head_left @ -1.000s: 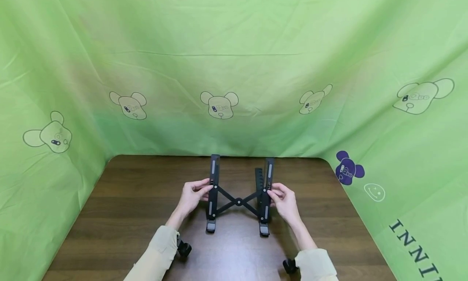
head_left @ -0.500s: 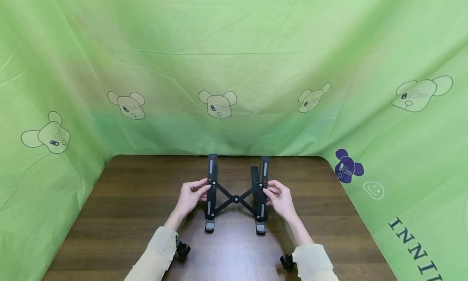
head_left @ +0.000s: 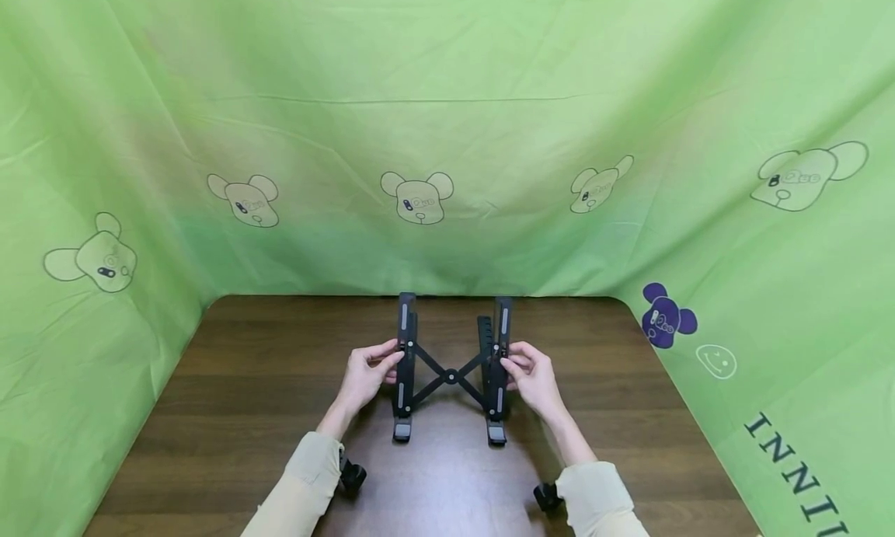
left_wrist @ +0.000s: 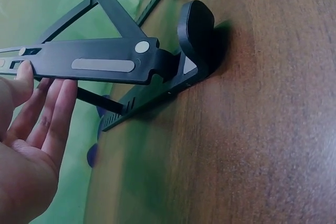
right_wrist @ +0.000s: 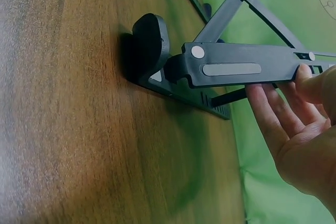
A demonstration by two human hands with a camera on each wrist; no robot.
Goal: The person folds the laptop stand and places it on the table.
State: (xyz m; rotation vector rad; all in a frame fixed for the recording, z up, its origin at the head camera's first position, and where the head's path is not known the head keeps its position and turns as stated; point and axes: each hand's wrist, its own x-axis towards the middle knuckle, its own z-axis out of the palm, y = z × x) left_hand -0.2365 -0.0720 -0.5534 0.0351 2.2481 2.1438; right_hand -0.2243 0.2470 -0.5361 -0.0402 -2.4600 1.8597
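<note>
A black folding laptop stand (head_left: 450,377) stands on the wooden table, its two long arms joined by an X-shaped brace. My left hand (head_left: 365,378) pinches the left arm (left_wrist: 100,61) near its middle, thumb on top and fingers beneath. On the other side, my right hand (head_left: 537,378) pinches the right arm (right_wrist: 241,65) the same way. Grey pads run along the upper faces of both arms. Upturned lips (left_wrist: 197,32) show at the near ends. Slotted base rails (right_wrist: 215,107) lie under the arms, with a thin strut rising from each.
The brown wooden table (head_left: 280,413) reaches back to a green cloth backdrop (head_left: 419,117) printed with bear heads, which also hangs along both sides. Dark wrist devices (head_left: 352,475) sit below both cuffs.
The right arm of the stand has come inward to the left with my right hand, so the two arms are closer together and the X brace is narrower. My left hand has barely moved.
</note>
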